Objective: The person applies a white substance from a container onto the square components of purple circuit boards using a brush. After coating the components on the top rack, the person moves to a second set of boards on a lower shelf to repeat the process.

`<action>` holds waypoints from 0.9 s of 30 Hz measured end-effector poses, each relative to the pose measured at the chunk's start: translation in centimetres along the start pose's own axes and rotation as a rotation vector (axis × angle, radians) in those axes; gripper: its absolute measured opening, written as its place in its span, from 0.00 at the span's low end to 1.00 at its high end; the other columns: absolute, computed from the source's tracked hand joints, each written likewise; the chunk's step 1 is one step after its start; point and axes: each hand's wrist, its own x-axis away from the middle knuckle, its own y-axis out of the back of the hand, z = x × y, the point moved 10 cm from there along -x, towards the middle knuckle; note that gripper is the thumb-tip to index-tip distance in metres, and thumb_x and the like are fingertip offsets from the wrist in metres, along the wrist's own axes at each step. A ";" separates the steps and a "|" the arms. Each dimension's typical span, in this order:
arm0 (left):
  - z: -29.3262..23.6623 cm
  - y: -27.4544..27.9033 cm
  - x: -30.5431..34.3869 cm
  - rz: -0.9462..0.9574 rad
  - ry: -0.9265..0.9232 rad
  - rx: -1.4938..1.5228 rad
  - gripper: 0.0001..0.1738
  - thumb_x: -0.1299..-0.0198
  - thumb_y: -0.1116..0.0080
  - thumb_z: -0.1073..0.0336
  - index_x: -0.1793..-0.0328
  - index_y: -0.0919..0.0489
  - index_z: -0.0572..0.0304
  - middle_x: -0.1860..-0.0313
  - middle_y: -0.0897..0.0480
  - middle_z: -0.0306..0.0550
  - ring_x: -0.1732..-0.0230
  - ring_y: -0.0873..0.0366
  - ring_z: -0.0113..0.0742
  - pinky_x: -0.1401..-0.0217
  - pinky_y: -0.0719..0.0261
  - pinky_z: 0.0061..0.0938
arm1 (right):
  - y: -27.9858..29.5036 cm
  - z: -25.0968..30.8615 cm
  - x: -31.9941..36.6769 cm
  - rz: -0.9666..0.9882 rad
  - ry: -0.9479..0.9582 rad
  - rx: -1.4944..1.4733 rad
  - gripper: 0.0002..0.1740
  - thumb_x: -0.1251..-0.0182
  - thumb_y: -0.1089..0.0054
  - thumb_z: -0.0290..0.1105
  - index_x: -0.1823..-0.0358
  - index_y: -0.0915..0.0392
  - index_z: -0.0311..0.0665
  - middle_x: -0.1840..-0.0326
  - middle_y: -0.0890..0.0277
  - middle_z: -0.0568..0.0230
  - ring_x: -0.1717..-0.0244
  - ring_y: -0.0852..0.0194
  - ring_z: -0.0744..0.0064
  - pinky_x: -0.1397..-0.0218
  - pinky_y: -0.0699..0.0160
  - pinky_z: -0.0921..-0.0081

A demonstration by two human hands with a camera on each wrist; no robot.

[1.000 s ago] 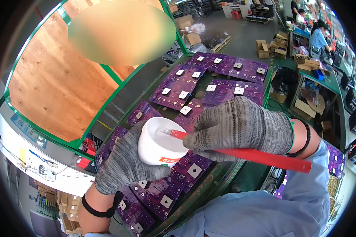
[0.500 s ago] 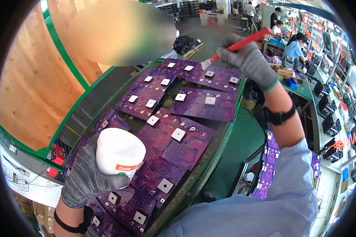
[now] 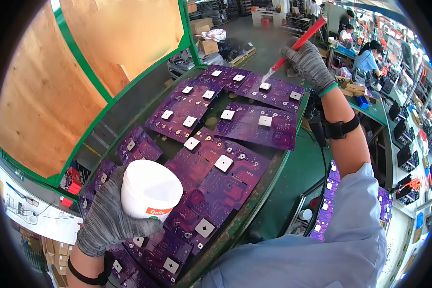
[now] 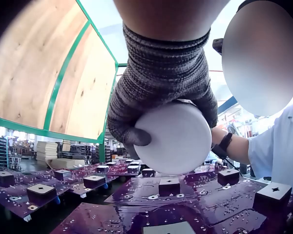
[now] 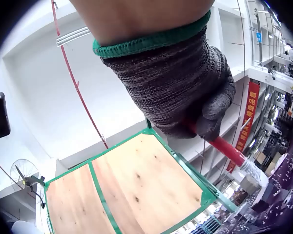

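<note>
My gloved left hand (image 3: 104,216) grips a white plastic tub (image 3: 151,189) with an orange label, its mouth tilted up toward me. In the left wrist view the tub's round base (image 4: 173,139) faces the camera, fingers curled round its side. My gloved right hand (image 3: 309,65) holds a red-handled brush (image 3: 297,43) out over the far end of the bench. Its whitish bristles (image 3: 268,75) come down right at a white square block (image 3: 265,86) on a purple circuit board (image 3: 278,96). The right wrist view shows the brush (image 5: 229,152) pinched between thumb and fingers.
Several purple circuit boards (image 3: 225,187) with white square blocks cover the green-edged bench (image 3: 254,211). A green-framed wooden panel (image 3: 38,91) stands at the left. More boards (image 3: 324,206) lie at lower right, near a white cup (image 3: 305,214). People (image 3: 367,62) sit at workbenches at the back right.
My right hand has taken the brush out of the tub and carried it to the far boards, then lowered the bristles to a white block. The left hand keeps the tub, now lower left.
</note>
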 end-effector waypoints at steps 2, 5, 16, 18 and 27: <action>0.1 0.0 0.1 0.000 0.000 -0.004 0.56 0.69 0.13 0.51 0.31 0.28 0.62 0.41 0.17 0.52 0.40 0.19 0.41 0.34 0.22 0.39 | -1.2 -0.8 -0.5 0.021 0.034 0.086 0.15 0.26 0.39 0.41 0.58 0.21 0.34 0.77 0.17 0.63 0.80 0.18 0.74 0.76 0.19 0.74; -0.2 0.1 0.4 0.011 -0.040 -0.069 0.57 0.68 0.14 0.51 0.29 0.29 0.62 0.41 0.18 0.52 0.40 0.19 0.41 0.34 0.22 0.38 | -0.3 -0.8 -0.3 0.030 0.033 0.133 0.15 0.28 0.37 0.41 0.57 0.21 0.34 0.77 0.17 0.62 0.80 0.18 0.73 0.77 0.19 0.73; 0.1 -0.1 0.6 0.002 -0.028 -0.156 0.61 0.70 0.13 0.49 0.27 0.31 0.62 0.38 0.19 0.53 0.38 0.20 0.42 0.32 0.23 0.39 | 1.6 -1.1 1.6 -0.017 0.003 0.116 0.14 0.27 0.37 0.39 0.55 0.22 0.34 0.75 0.18 0.62 0.79 0.19 0.77 0.77 0.20 0.76; 0.4 0.0 0.6 0.007 -0.039 -0.159 0.61 0.70 0.13 0.49 0.27 0.31 0.62 0.38 0.19 0.53 0.38 0.20 0.42 0.32 0.24 0.39 | 2.3 -0.8 2.1 -0.054 0.004 0.081 0.15 0.27 0.38 0.41 0.55 0.21 0.33 0.75 0.16 0.61 0.78 0.17 0.77 0.76 0.18 0.76; -0.4 0.1 0.8 0.001 -0.095 -0.209 0.60 0.71 0.13 0.51 0.27 0.31 0.62 0.38 0.19 0.54 0.38 0.20 0.45 0.31 0.24 0.40 | 2.5 -3.3 1.5 -0.077 0.046 0.142 0.13 0.27 0.38 0.39 0.59 0.22 0.35 0.78 0.19 0.64 0.80 0.20 0.76 0.74 0.21 0.73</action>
